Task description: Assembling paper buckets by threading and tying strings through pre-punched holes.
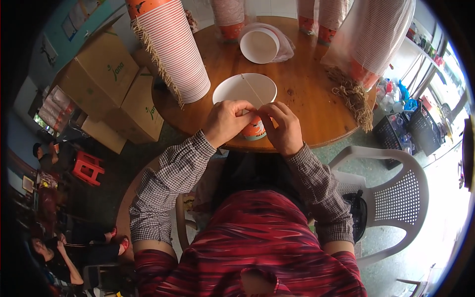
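Observation:
A paper bucket (256, 130), white inside and orange with dark figures outside, stands at the table's near edge. A thin string (255, 91) runs across its mouth from the far rim toward my fingers. My left hand (223, 123) is closed in a pinch at the near rim, with the string end between its fingers. Beside it, my right hand (286, 129) pinches at the same spot, fingertips almost touching the left ones. The fingers hide the near rim and the string's end there.
On the round wooden table (307, 86) stand a tall stack of paper buckets (173, 49) hung with strings, wrapped stacks (368, 39), a string bundle (354, 99) and another bucket (260, 45). Cardboard boxes (101, 72) are left, a plastic chair (401, 198) right. Other people sit at lower left.

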Demonstrator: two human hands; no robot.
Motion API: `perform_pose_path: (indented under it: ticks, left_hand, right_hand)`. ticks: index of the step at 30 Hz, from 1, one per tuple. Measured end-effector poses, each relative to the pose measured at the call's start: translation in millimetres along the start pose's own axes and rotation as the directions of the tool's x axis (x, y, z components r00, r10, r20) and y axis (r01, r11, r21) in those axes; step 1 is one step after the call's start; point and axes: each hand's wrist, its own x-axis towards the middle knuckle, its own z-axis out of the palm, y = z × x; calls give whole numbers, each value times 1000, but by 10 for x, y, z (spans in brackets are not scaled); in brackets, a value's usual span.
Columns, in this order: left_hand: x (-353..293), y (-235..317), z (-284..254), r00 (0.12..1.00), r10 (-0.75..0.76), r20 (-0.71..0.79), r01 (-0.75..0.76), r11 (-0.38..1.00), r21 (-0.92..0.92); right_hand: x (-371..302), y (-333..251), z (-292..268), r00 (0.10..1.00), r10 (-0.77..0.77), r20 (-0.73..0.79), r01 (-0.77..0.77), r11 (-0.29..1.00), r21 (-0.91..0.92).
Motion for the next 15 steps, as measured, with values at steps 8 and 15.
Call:
perform_pose_path:
  ticks: [8,15]
  left_hand:
    - [-20,-154,73,996,67,-53,-64,997,48]
    - [-45,-162,112,999,26,-28,-27,998,-49]
  right_hand:
    - [-33,120,44,987,-145,69,154,977,-145]
    - [-75,115,42,1000,4,-11,-5,999,-33]
